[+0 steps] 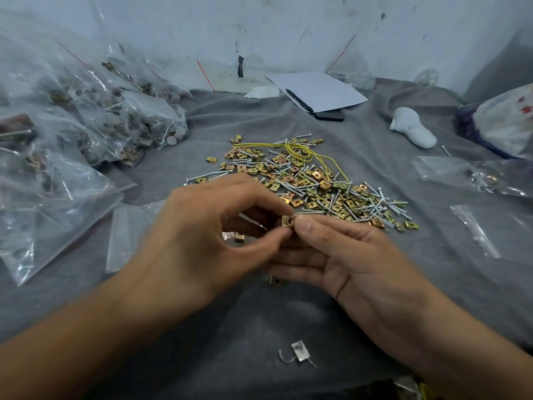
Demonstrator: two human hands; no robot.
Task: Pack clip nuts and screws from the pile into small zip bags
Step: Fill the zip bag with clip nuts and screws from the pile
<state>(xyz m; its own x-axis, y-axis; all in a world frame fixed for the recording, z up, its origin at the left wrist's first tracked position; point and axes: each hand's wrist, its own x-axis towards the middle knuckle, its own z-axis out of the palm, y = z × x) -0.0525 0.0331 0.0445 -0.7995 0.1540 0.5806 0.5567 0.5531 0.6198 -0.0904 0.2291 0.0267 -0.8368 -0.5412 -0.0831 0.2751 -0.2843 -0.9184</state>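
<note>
Over the grey cloth (pixel 259 319) that covers the bench, both hands meet just in front of the pile (pixel 305 180) of clip nuts and screws. The left hand (pixel 202 241) pinches a brass-coloured clip nut (pixel 287 221) between thumb and forefinger, its other fingers curled loosely underneath. The right hand (pixel 354 255) lies palm up, and its thumb tip touches the same clip nut from the right, so the grip of each hand is narrow and closed on this one piece. Whether the right fingers hold anything more beneath it cannot be told.

Another loose clip nut (pixel 240 237) lies on the cloth under the left hand, seen through the gap between thumb and fingers. The pile spreads well beyond the fingertips, with a yellow rubber band (pixel 300 151) looped across its far part.

Filled zip bags (pixel 86 116) are heaped at the left side, and an empty zip bag (pixel 124 238) lies flat just beside the left wrist. At the right, a zip bag with a few parts (pixel 476 177) rests near another flat bag (pixel 490 229). Farther back lie a white sheet of paper (pixel 320 89) and a white plaster-like object (pixel 412 128). A small clear scrap (pixel 298 352) lies on the cloth near the bottom, between the forearms.
</note>
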